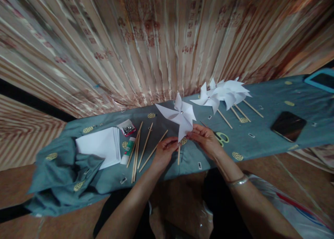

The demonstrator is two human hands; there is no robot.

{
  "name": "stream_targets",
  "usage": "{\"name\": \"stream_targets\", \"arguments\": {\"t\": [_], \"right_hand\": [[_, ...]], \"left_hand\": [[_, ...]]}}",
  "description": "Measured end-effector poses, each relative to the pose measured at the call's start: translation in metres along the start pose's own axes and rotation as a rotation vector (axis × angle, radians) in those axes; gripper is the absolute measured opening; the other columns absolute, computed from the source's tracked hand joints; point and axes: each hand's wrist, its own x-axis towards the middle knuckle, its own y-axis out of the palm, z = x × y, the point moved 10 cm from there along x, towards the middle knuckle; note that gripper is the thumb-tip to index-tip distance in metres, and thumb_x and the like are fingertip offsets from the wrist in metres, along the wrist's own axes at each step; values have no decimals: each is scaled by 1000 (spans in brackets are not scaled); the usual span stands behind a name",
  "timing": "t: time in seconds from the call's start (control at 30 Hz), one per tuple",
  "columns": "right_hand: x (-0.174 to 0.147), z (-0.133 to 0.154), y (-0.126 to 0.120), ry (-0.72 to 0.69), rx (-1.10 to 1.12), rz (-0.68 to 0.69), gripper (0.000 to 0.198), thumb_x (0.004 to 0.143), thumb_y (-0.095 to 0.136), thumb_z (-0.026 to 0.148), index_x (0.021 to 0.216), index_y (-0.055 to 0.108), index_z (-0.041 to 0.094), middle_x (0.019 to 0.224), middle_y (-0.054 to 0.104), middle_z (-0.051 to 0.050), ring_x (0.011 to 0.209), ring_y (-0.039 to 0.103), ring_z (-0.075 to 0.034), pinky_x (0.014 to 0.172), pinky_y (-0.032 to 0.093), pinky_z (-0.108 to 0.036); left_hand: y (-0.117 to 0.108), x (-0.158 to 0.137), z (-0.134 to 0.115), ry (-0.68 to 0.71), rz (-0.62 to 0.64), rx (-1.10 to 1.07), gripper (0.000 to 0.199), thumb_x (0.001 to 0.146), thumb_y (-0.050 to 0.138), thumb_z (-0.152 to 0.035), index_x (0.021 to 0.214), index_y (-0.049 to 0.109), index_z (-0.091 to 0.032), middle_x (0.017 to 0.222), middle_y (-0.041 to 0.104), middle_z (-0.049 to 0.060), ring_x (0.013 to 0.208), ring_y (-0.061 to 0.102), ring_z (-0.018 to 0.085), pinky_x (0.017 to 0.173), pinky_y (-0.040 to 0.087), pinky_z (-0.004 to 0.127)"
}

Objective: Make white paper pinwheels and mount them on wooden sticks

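A white paper pinwheel (182, 118) with a silvery pin at its centre is held up in front of me. Its wooden stick (179, 157) points down, and my left hand (165, 149) is closed around the stick's upper part, below the paper. The fingers of my right hand (206, 140) pinch the lower right blade of the same pinwheel. Yellow-green scissors (221, 138) lie just beyond my right hand, partly hidden by it. Left of my left hand are several loose wooden sticks (137, 150), a glue stick (127, 151) and a small open box of metal pins (127, 129).
Several white pinwheels (227, 93) lie overlapping at the back right. A stack of white paper (97, 145) is at the left, partly under bunched cloth (62, 176). A dark phone (288, 126) and a blue-framed object (319, 80) lie right. A patterned curtain (161, 40) hangs behind the narrow cloth-covered table.
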Motion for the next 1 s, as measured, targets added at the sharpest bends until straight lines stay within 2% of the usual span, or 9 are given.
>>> {"name": "stream_targets", "arguments": {"t": [0.5,0.67,0.83,1.0], "right_hand": [[0,-1,3,-25,-7,18,35,60,88,38,88,73,25,79,75,1,73,67,-15,74,52,-28],[-2,4,5,-38,-43,25,35,62,85,49,84,73,25,80,75,0,71,66,-16,75,52,-31],[-3,1,-12,16,-31,-62,46,61,79,64,84,76,25,78,75,-2,69,67,-17,67,52,-29],[0,-6,-18,50,61,-103,48,59,81,64,88,76,26,89,77,-4,81,69,-20,66,55,-30]], "left_hand": [[5,-1,5,-24,44,-77,35,53,87,-39,75,75,-15,69,67,2,62,54,10,64,44,24],[5,-1,11,-71,48,-133,38,52,89,-38,79,75,-14,72,68,3,66,58,11,66,46,24],[5,-2,12,-101,44,-201,40,47,92,-38,75,75,-15,72,70,3,66,60,11,67,47,25],[3,-4,15,-100,50,-136,40,51,89,-40,78,75,-15,75,71,4,69,62,13,69,48,25]]}}
